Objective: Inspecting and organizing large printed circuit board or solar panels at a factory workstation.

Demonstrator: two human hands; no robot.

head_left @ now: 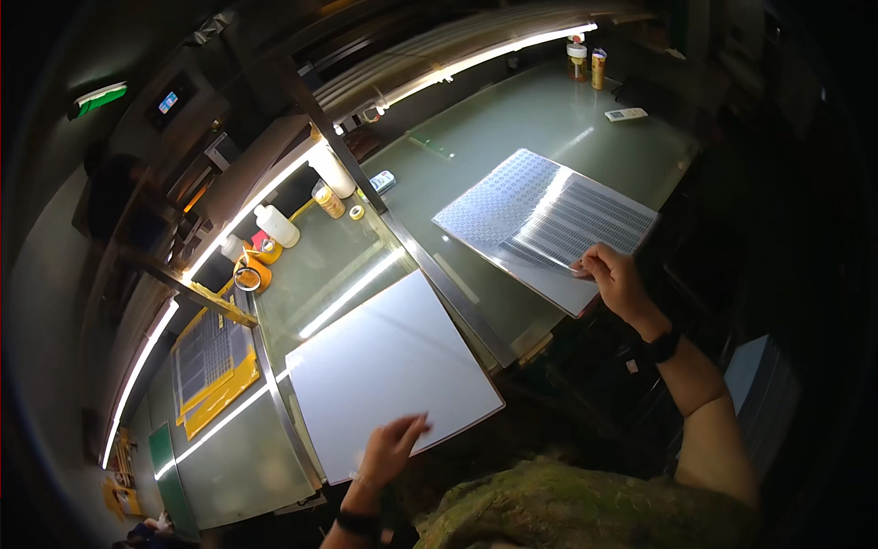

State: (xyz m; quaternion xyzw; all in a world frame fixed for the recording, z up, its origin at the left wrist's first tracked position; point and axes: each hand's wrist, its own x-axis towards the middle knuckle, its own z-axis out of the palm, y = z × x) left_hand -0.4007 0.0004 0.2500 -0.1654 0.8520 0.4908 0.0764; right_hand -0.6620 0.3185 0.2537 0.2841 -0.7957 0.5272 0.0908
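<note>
My right hand [615, 282] has its thumb and fingers pinched on the near edge of a clear, glossy film [549, 215] printed with dark rows and small repeated shapes. This film lies over a pale panel on the right-hand glass table, and a bright reflection streaks across it. My left hand [391, 448] is over the near edge of a large plain white board [393, 366] on the middle table. Its fingers point right, loosely bent and a little blurred, with nothing visible in them. Whether they touch the board, I cannot tell.
A metal divider [448, 293] runs between the glass tables. Along the back stand a white bottle [277, 227], an orange tape roll [249, 276] and a yellow-labelled jar [329, 199]. A remote control [626, 114] lies far right. Yellow-edged sheets [215, 361] lie left.
</note>
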